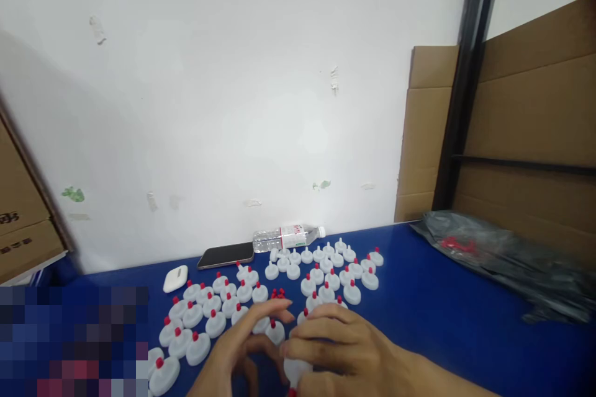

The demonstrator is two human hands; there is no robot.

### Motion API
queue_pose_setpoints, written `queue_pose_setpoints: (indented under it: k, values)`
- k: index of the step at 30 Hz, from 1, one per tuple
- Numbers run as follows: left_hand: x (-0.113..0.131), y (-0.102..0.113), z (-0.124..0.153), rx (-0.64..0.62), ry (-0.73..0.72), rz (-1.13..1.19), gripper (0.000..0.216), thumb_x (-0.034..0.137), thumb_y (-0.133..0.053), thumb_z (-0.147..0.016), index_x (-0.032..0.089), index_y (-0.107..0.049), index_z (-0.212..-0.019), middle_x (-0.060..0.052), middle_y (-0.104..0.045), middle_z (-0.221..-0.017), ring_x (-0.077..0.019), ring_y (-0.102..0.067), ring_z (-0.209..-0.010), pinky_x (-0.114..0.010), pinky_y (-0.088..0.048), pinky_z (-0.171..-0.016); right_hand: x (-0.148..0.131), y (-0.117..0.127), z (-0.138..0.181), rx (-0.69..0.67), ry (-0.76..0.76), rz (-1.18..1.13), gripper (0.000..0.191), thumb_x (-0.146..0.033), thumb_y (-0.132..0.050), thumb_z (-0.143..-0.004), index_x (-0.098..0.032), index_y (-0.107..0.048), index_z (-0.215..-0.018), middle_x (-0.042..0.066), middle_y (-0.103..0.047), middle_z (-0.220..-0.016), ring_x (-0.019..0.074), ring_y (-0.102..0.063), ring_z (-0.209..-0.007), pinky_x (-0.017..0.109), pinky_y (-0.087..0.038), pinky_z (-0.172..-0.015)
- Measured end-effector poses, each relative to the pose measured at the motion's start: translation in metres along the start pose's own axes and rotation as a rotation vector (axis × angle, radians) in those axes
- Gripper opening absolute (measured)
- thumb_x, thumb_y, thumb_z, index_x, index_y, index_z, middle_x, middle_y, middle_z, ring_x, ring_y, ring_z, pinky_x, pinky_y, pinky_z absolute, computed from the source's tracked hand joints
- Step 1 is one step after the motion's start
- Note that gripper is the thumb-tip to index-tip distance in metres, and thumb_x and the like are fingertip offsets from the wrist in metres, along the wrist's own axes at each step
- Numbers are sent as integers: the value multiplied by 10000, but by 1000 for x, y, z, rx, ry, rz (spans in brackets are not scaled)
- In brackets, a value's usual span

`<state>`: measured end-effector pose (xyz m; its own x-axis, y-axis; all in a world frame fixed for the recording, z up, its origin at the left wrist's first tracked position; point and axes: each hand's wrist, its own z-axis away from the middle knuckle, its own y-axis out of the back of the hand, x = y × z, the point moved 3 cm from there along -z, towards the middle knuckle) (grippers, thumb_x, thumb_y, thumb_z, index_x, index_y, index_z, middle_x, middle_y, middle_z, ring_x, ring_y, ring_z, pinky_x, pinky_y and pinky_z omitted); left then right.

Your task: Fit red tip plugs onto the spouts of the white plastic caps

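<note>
My right hand (339,344) is closed around a white round cap (298,371), gripping its side; a bit of red shows at the cap's lower edge. Beside it on the left, my left hand (242,347) has its fingers curved and apart, with one fingertip close to the held cap; I cannot tell if they touch. Between the hands stands another white cap with a red tip (274,332). Just beyond the left fingertips lies a small pile of red tips (278,293), partly hidden by that hand.
Several red-tipped white caps (215,324) spread left and right; plain ones (293,271) stand farther back. Along the wall lie a phone (226,255), a white earbud case (176,279) and a clear bottle (286,237). A grey plastic bag (493,260) lies right on the blue table (410,322).
</note>
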<state>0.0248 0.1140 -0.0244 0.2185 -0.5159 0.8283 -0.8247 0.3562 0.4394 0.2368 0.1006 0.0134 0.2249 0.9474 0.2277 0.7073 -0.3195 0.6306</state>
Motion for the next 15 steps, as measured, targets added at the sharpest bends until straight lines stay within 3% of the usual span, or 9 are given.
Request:
queue_pose_setpoints:
  k: [2,5,9,15]
  values:
    - [-1,-4,-4,-94,3,125,661,578,-728,-857,295,-560,-1431,-107,-715,-1173,-207,-731,-906,-183,-541,-549,-4,3,0,7,8,30,202,-215,-464,-1106,-206,-652,-1033,2,-772,-1190,124,-666,-1125,275,-467,-1079]
    - [1,-10,-8,-287,103,252,443,501,-762,-786,202,-790,-1112,-74,-751,-882,-167,-697,-741,-149,-462,-504,-9,2,3,-23,-10,7,173,-178,-490,-1089,-201,-661,-1094,11,-780,-1177,106,-682,-1092,265,-449,-1107]
    - [9,-8,-9,-267,239,257,378,430,-827,-700,119,-819,-914,-67,-712,-730,-144,-638,-646,-147,-431,-485,-14,-1,3,-53,-36,-45,216,-198,-450,-1099,-178,-641,-1198,48,-774,-1195,118,-689,-1066,298,-505,-1041]
    - [12,-6,-11,-250,96,184,346,444,-778,-779,123,-790,-908,-46,-694,-725,-128,-596,-590,-169,-454,-489,-13,-4,-1,-77,-23,25,236,-222,-461,-1101,-192,-694,-1074,39,-777,-1186,136,-677,-1060,296,-521,-984]
